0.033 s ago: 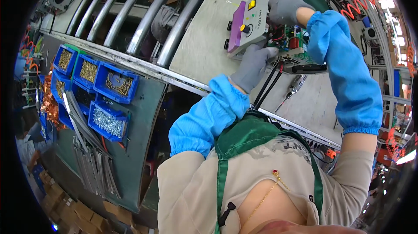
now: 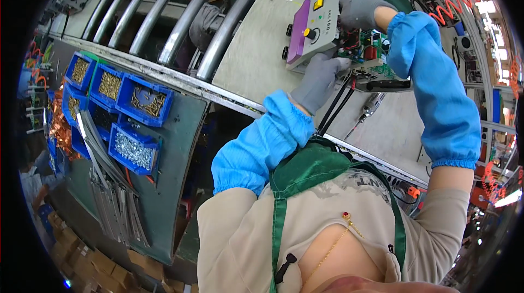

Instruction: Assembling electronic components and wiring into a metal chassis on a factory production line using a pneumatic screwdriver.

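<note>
An uncased welding machine (image 2: 322, 23) lies on the pale worktop. Its grey and purple front panel carries a yellow switch and a yellow-topped knob, with black sockets at the purple end. Behind the panel show circuit boards (image 2: 374, 47) with a red component. My left hand (image 2: 319, 80), in a grey glove, grips the machine's near side by the panel, thumb beside the boards and some fingers hidden. My right hand (image 2: 360, 10), gloved too, is curled over the far side behind the panel; its fingertips are out of sight. Two black cables (image 2: 335, 108) run from the machine toward my apron.
A metal screwdriver-like tool (image 2: 371, 106) lies right of the cables. Steel rollers (image 2: 183, 28) stretch along the upper left. On the green side table (image 2: 177, 145) stand blue bins (image 2: 131, 150) of screws and a bundle of grey strips (image 2: 117, 205). Red coiled hoses (image 2: 450, 6) hang upper right.
</note>
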`<control>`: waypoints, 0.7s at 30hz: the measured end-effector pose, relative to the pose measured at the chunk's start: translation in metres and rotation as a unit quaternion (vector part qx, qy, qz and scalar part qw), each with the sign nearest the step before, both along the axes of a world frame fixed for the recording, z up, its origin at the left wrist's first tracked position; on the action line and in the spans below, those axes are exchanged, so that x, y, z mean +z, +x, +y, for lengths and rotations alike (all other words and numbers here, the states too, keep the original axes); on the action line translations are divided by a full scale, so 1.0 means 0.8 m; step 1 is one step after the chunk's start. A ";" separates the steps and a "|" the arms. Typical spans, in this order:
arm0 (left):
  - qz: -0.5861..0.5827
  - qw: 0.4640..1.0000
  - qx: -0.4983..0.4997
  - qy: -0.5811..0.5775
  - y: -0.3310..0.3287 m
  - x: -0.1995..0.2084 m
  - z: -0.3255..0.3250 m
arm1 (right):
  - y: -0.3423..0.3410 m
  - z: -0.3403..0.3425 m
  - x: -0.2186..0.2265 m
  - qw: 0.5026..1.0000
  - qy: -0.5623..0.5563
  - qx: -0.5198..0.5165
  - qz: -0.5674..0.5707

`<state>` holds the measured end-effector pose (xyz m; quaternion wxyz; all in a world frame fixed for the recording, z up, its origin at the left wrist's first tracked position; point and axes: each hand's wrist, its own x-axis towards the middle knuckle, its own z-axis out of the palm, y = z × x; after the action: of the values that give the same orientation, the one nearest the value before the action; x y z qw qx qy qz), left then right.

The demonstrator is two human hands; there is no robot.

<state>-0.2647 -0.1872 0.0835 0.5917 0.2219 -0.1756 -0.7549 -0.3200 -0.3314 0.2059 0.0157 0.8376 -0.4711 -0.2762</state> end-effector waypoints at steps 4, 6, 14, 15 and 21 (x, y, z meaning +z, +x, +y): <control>0.015 0.999 -0.002 0.037 0.001 -0.007 0.000 | 0.009 -0.004 -0.010 0.997 -0.004 0.043 0.061; 0.032 0.998 -0.023 0.050 0.002 -0.020 -0.001 | 0.012 -0.002 -0.015 0.995 -0.015 0.046 0.092; 0.044 0.996 0.023 0.076 -0.015 -0.018 -0.006 | -0.003 -0.010 -0.028 0.991 -0.034 0.106 0.080; 0.046 0.996 0.030 0.064 -0.015 -0.021 -0.007 | -0.004 -0.010 -0.028 0.991 -0.033 0.105 0.081; 0.007 0.997 -0.012 0.081 -0.016 -0.045 -0.012 | 0.007 -0.004 -0.018 0.992 -0.022 0.119 0.041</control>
<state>-0.2778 -0.1972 0.0478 0.5640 0.2617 -0.1125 -0.7751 -0.3142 -0.3345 0.1918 0.0861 0.8752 -0.3727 -0.2961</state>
